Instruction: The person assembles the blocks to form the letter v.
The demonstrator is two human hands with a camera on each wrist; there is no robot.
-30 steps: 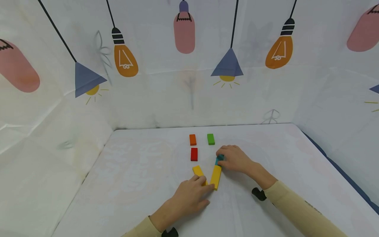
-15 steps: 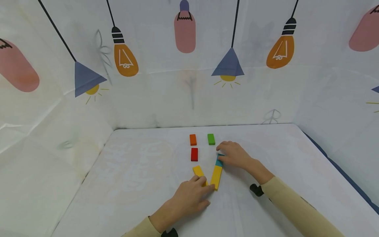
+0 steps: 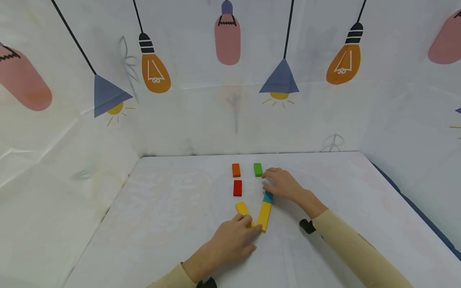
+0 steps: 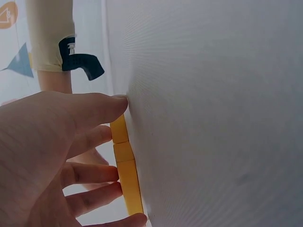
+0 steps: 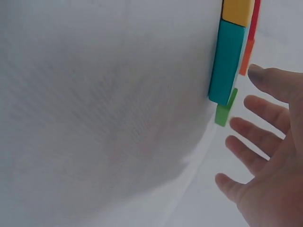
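Note:
In the head view two yellow blocks stand in a V, one slanting on the left (image 3: pixel 241 208) and one on the right (image 3: pixel 264 217). My left hand (image 3: pixel 232 240) rests its fingertips against their near ends; the left wrist view has its fingers (image 4: pixel 97 174) fairly straight on the yellow blocks (image 4: pixel 129 182). A teal block (image 3: pixel 267 197) meets the far end of the right yellow block. Just beyond it hovers my right hand (image 3: pixel 282 185), holding nothing. From the right wrist, its spread fingers (image 5: pixel 258 137) appear apart from the teal block (image 5: pixel 226 64).
Behind the V lie a red block (image 3: pixel 237 188), an orange block (image 3: pixel 235 170) and a green block (image 3: pixel 257 169), the green one close to my right fingertips. The white table (image 3: pixel 173 200) backs onto a white sheet (image 3: pixel 201 116) printed with lamps.
My right hand has let go of the teal block and shifted away from me, toward the green block. My left hand stays at the yellow blocks.

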